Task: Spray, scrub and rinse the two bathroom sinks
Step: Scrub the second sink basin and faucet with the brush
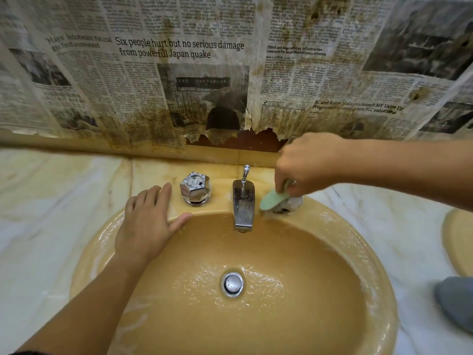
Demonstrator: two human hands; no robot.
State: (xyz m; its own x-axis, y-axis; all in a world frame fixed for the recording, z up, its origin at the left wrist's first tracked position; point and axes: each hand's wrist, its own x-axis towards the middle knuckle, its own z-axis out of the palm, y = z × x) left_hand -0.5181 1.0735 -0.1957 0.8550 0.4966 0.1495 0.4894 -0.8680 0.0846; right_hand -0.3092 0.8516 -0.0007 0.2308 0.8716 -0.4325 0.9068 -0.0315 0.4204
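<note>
I'm in the scrub step on the first basin: my right hand has its fingers curled tight round a pale green plastic scrubbing brush, bristles down on the back ledge of the mustard-yellow oval ceramic sink, right against the right-hand chrome tap knob, which the hand and brush mostly hide. My left hand lies flat on the sink's left rim, fingers straight and a little apart, thumb stretched toward the bowl edge, holding nothing; I read it as a brace. Just beside it stands the faceted chrome left tap knob, and between the two knobs the chrome spout with its pull rod

The bowl and rim are wet, with pale foam streaks, and the round chrome drain stopper sits at the bottom with froth around it, so I judge the spraying done here and rinsing not yet begun. The second sink shows only as a yellow rim at the far right of the white marble counter

Next I'd work the bristles round that knob's base and the spout foot, keeping pressure low so the brush doesn't skid off the wet ledge, then go down into the bowl
</note>
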